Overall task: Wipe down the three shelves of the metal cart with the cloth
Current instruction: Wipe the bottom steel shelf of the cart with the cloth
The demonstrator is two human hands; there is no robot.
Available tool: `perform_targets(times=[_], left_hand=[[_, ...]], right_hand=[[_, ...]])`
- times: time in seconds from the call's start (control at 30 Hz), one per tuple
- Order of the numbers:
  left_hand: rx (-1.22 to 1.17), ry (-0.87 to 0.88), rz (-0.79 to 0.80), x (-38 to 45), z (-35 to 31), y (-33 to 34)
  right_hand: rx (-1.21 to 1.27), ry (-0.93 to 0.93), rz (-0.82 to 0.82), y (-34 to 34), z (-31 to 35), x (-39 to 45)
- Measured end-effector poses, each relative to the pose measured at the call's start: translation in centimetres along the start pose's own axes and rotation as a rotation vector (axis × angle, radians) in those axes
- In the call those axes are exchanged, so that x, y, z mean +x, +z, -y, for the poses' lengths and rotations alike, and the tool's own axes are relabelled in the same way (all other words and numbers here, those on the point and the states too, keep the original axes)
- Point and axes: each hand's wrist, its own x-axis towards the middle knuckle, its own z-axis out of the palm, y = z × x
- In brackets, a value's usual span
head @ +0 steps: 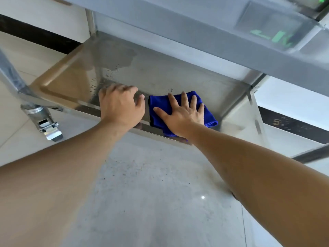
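The bottom shelf (160, 72) of the stainless metal cart lies low, close to the floor, with a damp patch at its far left. A folded blue cloth (158, 111) lies on the shelf's near edge. My right hand (183, 114) presses flat on the cloth, fingers spread. My left hand (121, 104) curls over the shelf's front rim just left of the cloth. The shelf above (195, 27) overhangs the top of the view and hides the far part of the bottom shelf.
A caster wheel with a brake (48, 127) stands under the cart's front left corner. An upright post (256, 107) rises at the front right corner. Grey tiled floor (151, 193) spreads in front of the cart. A dark skirting strip (35, 38) runs along the wall behind.
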Motion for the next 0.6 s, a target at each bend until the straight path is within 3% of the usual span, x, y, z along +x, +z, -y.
perform_targets(times=[0.23, 0.6], left_hand=[[0.133, 0.002, 0.13, 0.0, 1.5, 0.3], [0.16, 0.012, 0.043, 0.0, 2.2, 1.2]], right_hand=[[-0.012, 0.061, -0.051, -0.8, 1.1, 8.4], [-0.002, 0.13, -0.105, -2.0, 3.6, 19.1]])
